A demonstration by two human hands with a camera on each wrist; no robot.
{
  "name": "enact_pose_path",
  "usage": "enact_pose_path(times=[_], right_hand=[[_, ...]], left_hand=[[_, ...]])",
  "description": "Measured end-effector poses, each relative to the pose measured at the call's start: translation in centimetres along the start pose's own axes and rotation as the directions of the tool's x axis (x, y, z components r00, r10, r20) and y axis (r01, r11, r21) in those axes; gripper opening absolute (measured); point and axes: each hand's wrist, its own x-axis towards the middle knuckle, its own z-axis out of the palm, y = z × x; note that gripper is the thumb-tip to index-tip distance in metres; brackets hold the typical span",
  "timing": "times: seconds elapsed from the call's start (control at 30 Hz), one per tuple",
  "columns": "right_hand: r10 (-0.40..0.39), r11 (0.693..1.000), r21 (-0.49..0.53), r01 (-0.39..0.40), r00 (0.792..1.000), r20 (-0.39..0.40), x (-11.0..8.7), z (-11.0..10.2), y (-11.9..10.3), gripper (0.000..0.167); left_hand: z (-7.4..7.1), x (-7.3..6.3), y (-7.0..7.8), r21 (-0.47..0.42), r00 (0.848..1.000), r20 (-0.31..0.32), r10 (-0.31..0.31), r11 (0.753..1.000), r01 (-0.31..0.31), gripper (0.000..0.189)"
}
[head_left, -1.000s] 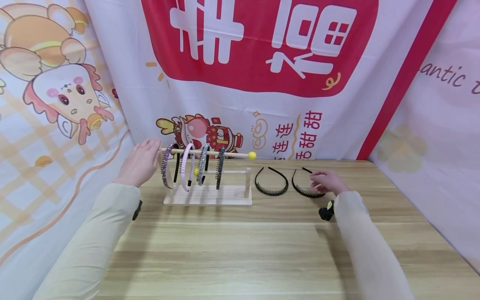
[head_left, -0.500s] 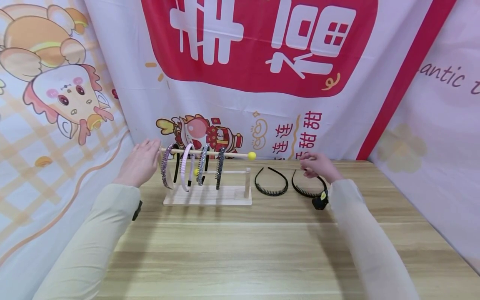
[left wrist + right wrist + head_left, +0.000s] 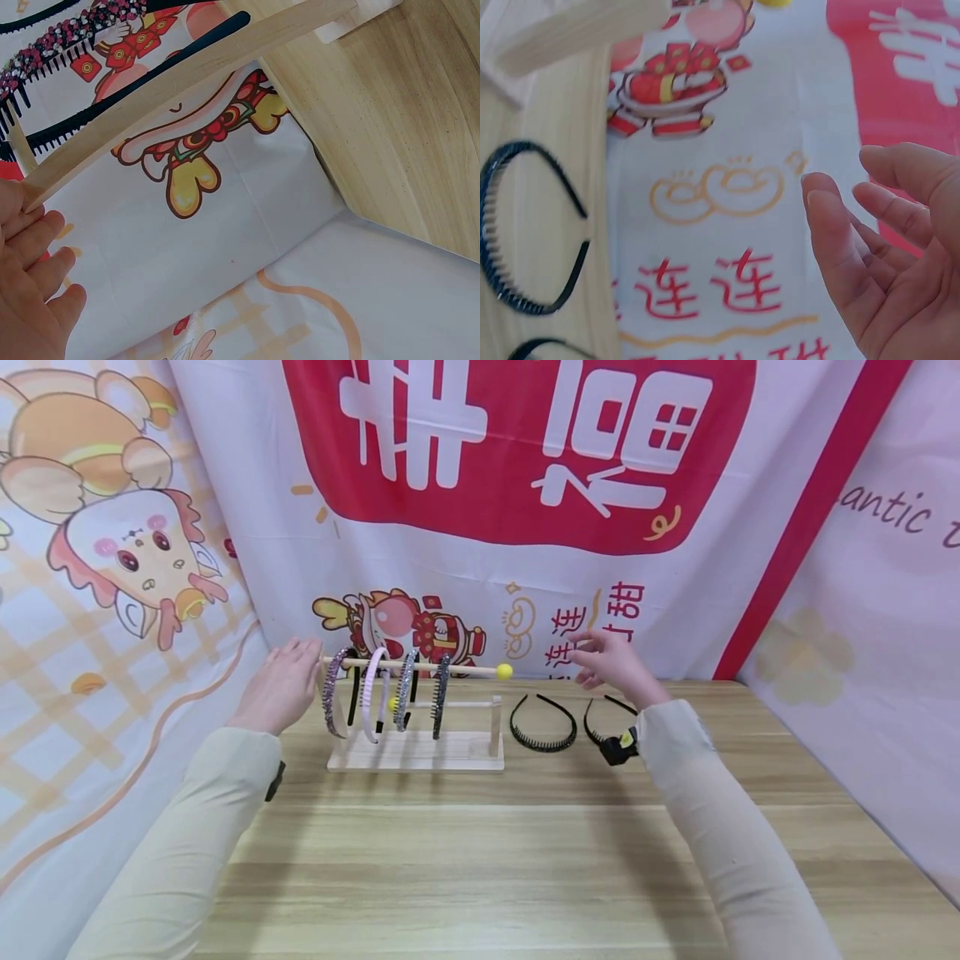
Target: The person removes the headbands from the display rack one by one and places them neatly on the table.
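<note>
At the left end of a wooden headband stand (image 3: 416,762), my left hand (image 3: 276,687) holds the top of its upright post (image 3: 172,86). A purple glittery headband (image 3: 328,697), a pink one (image 3: 367,702), a silver one (image 3: 402,693) and a dark grey one (image 3: 439,697) hang along the upper rod. My right hand (image 3: 613,667) is raised with fingers loosely bent, and nothing lies between them. Below it on the table are a black toothed headband (image 3: 543,746) and another black headband (image 3: 591,732), partly hidden by my right wrist.
The wooden tabletop (image 3: 465,868) extends toward me. A printed cloth backdrop (image 3: 480,539) rises behind the stand, with more cloth at both sides. The upper rod ends in a yellow ball (image 3: 504,672); a lower rod (image 3: 465,703) sits beneath it.
My right hand has risen from above the right black headband and moved left and away from me. The left hand and the stand stay in place.
</note>
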Motion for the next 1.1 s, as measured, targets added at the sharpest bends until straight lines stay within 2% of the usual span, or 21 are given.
enact_pose_path(times=[0.2,0.5,0.87,1.1], right_hand=[[-0.029,1.0,0.004,0.029,1.0,0.004,-0.2,1.1,-2.2,0.038],[-0.095,0.995,0.012,0.094,0.995,0.04,-0.7,2.7,-4.8,0.04],[-0.182,0.983,0.0,0.183,0.977,0.109,-0.5,5.2,-7.2,0.041],[-0.19,0.981,-0.014,0.194,0.97,0.151,-0.2,7.0,-8.1,0.041]], left_hand=[[0.0,0.0,0.0,0.003,1.0,-0.002,0.003,1.0,-0.003,0.047],[0.1,-0.1,-0.1,0.004,1.0,-0.012,0.005,1.0,-0.005,0.046],[0.2,-0.1,-0.2,0.011,1.0,-0.021,0.002,1.0,-0.002,0.046],[0.1,-0.1,-0.2,0.018,1.0,-0.021,0.0,1.0,0.001,0.046]])
